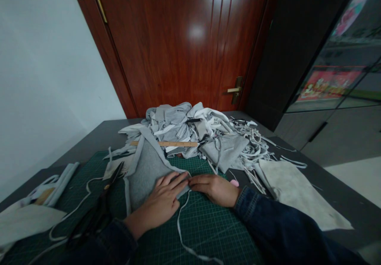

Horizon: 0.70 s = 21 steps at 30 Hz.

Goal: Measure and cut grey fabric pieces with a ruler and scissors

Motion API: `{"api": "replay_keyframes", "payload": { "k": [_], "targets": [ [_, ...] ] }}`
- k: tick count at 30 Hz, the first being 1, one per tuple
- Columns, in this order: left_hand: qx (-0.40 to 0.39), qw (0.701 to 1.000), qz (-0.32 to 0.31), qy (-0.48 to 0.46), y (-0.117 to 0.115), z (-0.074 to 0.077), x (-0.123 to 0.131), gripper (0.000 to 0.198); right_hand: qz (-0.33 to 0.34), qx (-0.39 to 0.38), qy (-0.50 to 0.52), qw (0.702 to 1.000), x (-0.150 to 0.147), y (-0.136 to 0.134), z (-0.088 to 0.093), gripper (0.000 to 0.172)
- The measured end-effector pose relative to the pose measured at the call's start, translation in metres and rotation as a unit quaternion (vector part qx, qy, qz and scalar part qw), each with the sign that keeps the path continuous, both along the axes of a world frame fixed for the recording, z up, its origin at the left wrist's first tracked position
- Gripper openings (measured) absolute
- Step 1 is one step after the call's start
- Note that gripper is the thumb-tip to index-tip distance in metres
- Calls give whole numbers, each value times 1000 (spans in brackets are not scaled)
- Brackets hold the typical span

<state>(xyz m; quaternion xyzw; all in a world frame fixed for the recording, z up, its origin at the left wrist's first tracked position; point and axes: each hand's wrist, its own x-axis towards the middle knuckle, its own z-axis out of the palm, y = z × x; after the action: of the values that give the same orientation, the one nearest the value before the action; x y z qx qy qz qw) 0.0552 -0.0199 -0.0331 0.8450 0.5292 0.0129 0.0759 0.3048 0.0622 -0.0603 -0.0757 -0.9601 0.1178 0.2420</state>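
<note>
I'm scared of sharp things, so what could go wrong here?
The scissors lie right beside the left hand, so that hand or its sleeve might bump the blades. The pale cloth strip across the cutting mat might catch on a hand and drag the grey fabric piece out of place.

Dim, flat indoor light fills the room as a bright glare spots the varnished wooden door (196, 31), while wide-angle distortion bends the white wall (50, 78) and tabletop (98, 132) toward the frame's edges.
</note>
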Motion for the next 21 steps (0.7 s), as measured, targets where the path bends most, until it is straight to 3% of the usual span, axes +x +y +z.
{"api": "replay_keyframes", "payload": {
  "k": [5,11,15,17,19,21],
  "targets": [
    [-3,1000,-28,2,-4,0,-9,87,-15,-7,-47,999,7,-1,0,45],
    [-28,999,-6,-19,-5,0,-12,87,1,-55,-29,998,13,0,-2,50],
    [-21,996,7,-82,-15,13,-22,79,-12,-82,-11,996,16,-3,-4,58],
    [0,995,62,-77,-24,28,-35,60,-23,-86,-9,996,17,-3,-6,55],
    [22,985,172,-14,-37,45,-56,40,-25,-89,-12,996,17,-4,-6,52],
    [22,954,293,59,-52,57,-82,36,-19,-88,-10,996,17,-4,-6,51]
  ]
}}
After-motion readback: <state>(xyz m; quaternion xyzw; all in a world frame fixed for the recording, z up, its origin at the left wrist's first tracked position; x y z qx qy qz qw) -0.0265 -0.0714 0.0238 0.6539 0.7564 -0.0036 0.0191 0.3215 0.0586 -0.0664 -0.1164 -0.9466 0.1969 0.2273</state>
